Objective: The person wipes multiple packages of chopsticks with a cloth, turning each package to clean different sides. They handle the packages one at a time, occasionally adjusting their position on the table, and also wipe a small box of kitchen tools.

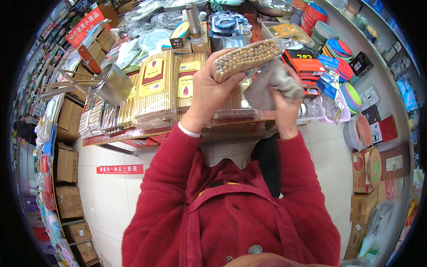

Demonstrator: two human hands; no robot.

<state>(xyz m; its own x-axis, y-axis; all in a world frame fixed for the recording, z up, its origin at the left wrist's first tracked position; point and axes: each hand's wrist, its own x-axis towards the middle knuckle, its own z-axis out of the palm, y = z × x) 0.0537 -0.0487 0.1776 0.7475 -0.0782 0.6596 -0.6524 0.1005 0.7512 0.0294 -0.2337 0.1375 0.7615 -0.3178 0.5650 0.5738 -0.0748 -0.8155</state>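
Note:
My left hand (208, 88) grips a clear plastic pack of round-ended wooden sticks (248, 58), raised above the table and tilted up to the right. A crumpled grey cloth (278, 86) is held in my right hand (288, 106), close to the pack's right end; some of its fingers are hidden by the cloth. Beneath and left of my hands lie stacked packs of wooden chopsticks (155, 86) with yellow and dark red labels. Further chopstick packs (233, 101) are partly covered by my hands and the cloth.
A metal canister (115, 83) with long utensils stands left. Red and black boxes (304, 63), a pink basket (345, 111) and stacked coloured bowls (350, 95) are at the right. The table's front edge (110, 138) runs before me; cardboard boxes (68, 163) line the left shelving.

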